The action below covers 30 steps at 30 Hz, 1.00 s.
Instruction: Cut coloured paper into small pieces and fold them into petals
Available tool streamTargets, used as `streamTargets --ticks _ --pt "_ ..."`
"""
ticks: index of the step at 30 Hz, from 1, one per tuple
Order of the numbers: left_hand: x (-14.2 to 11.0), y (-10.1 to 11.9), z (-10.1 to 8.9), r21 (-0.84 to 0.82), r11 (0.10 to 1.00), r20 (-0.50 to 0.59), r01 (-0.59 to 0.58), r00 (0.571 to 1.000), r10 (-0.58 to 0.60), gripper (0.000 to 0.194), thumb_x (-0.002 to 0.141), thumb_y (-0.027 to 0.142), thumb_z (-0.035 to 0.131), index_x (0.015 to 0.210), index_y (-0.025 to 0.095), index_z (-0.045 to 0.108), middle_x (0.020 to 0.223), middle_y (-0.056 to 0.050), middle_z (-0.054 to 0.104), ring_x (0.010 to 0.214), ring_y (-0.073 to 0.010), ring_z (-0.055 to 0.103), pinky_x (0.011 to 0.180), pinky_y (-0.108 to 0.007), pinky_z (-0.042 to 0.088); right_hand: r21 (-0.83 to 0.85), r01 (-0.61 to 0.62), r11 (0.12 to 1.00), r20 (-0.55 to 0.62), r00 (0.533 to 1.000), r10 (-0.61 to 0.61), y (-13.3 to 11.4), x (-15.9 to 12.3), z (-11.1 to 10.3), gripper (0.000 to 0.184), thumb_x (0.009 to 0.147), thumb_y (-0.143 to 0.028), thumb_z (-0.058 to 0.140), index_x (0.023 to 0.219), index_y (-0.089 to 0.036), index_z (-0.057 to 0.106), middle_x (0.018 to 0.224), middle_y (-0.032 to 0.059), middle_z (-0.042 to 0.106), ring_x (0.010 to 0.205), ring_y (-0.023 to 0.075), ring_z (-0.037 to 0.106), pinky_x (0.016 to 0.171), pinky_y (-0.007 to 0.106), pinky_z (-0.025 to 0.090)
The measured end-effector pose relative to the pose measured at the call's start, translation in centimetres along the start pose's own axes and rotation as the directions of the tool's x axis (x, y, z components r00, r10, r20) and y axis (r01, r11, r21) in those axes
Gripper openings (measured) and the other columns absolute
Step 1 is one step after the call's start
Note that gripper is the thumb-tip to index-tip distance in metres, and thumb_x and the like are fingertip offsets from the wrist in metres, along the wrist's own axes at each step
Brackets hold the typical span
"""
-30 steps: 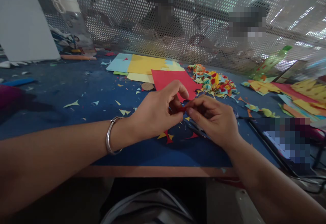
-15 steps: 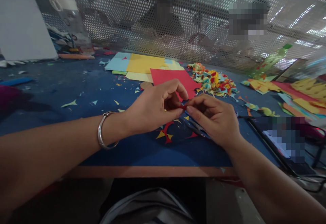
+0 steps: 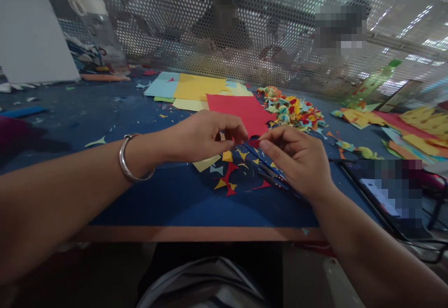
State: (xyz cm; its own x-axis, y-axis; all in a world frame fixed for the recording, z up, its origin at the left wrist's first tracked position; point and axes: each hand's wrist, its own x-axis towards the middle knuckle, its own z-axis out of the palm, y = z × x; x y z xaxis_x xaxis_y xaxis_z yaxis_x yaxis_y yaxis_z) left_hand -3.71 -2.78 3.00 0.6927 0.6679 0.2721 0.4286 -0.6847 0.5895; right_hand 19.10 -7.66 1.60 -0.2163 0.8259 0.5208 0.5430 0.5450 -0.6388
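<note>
My right hand [image 3: 297,161] pinches a small piece of red paper [image 3: 255,143] between thumb and forefinger. My left hand [image 3: 206,135], with a silver bangle on its wrist, hovers just left of that piece; its fingers are bent, with the thumb apart from them. Under the hands lie a pair of scissors [image 3: 271,175], a thin blue stick [image 3: 261,155], partly covered by the right hand, and red paper scraps [image 3: 230,175] among yellow and pale ones. Just behind the hands is a red paper sheet [image 3: 241,112].
Crumpled little paper pieces form a colourful pile [image 3: 297,109] at the back. Yellow paper [image 3: 199,86] and blue sheets lie left of it. A phone [image 3: 381,200] with cables is at right, a water bottle [image 3: 101,32] at back left. A perforated metal screen [image 3: 157,18] stands behind the table.
My left hand has drawn back a little to the left and its fingers have come off the red piece. The right hand still pinches it; more scraps show beneath.
</note>
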Motion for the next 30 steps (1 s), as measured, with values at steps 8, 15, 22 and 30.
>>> streamTargets --ticks 8,15,22,30 --pt "0.3 -1.9 0.3 0.227 0.972 0.198 -0.055 0.98 0.009 0.034 0.069 0.007 0.063 0.098 0.021 0.075 0.098 -0.005 0.067 0.088 -0.0195 0.062 0.075 -0.027 0.043 -0.057 0.021 0.998 -0.013 1.0 -0.022 0.0 -0.1 0.2 0.006 0.089 -0.021 0.067 0.083 -0.02 0.069 0.068 -0.0031 0.063 0.047 0.0059 0.041 0.045 0.024 0.032" --pt "0.4 -2.2 0.2 0.196 0.979 0.136 -0.049 0.99 0.022 0.014 0.076 0.012 0.064 0.083 0.021 0.073 0.086 -0.001 0.075 0.085 -0.0174 0.066 0.078 -0.027 0.044 -0.025 0.043 0.999 0.01 0.999 -0.042 0.4 -0.4 0.3 0.006 0.091 -0.023 0.067 0.086 -0.02 0.069 0.073 -0.0016 0.063 0.059 0.0094 0.054 0.053 0.023 0.041" --pt "0.1 -1.0 1.3 -0.078 0.997 -0.121 0.008 0.993 -0.017 0.011 0.073 0.012 0.066 0.083 0.017 0.068 0.079 -0.001 0.076 0.072 -0.0131 0.069 0.065 -0.022 0.05 -0.041 0.075 0.996 -0.004 0.997 -0.075 0.5 -0.5 0.5 0.005 0.091 -0.023 0.067 0.087 -0.02 0.068 0.075 -0.0008 0.062 0.063 0.0108 0.056 0.056 0.025 0.043" --pt "-0.3 0.6 2.3 -0.266 0.964 -0.208 -0.024 0.978 -0.033 0.009 0.076 0.016 0.073 0.079 0.017 0.064 0.071 0.001 0.069 0.064 -0.011 0.063 0.061 -0.022 0.05 -0.136 0.152 0.979 -0.008 0.988 -0.154 0.5 -0.5 0.5 0.004 0.092 -0.02 0.066 0.089 -0.02 0.069 0.076 -0.0005 0.062 0.064 0.0115 0.055 0.056 0.027 0.041"
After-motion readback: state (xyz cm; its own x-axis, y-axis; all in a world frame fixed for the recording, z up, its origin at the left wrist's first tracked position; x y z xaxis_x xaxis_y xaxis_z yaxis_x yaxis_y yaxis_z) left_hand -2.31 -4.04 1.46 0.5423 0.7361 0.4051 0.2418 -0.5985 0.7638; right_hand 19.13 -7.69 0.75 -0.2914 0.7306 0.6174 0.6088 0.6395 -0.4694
